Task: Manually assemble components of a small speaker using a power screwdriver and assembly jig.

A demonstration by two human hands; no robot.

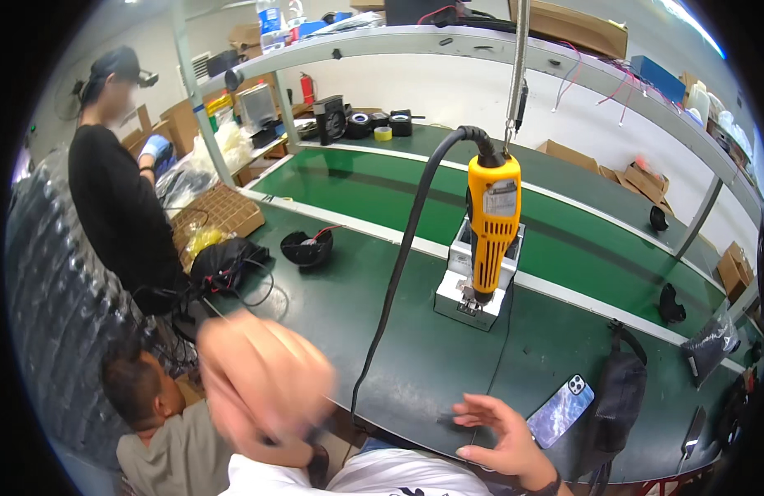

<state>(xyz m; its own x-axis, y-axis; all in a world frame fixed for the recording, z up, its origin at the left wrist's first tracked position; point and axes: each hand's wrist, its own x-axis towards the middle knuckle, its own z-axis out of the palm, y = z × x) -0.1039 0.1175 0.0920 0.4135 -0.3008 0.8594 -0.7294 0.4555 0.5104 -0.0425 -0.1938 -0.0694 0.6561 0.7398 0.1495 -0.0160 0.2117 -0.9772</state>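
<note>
Left hand (266, 376) blurred, near bench edge, fingers curled; cannot tell whether anything in grip. Right hand (507, 440) released, fingers spread, just beside phone (561, 411). Phone lies on green bench (431, 372), black bag (617, 397) to its right. Yellow power driver (494, 215) hangs tip-down at pale fixture (464, 312); contact unclear. 1 person (113, 190) stands left.

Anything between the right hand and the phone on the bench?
Nothing visible. The open right hand is just left of the phone; contact can't be judged. The black bag lies on the phone's far side, out of the way.
</note>
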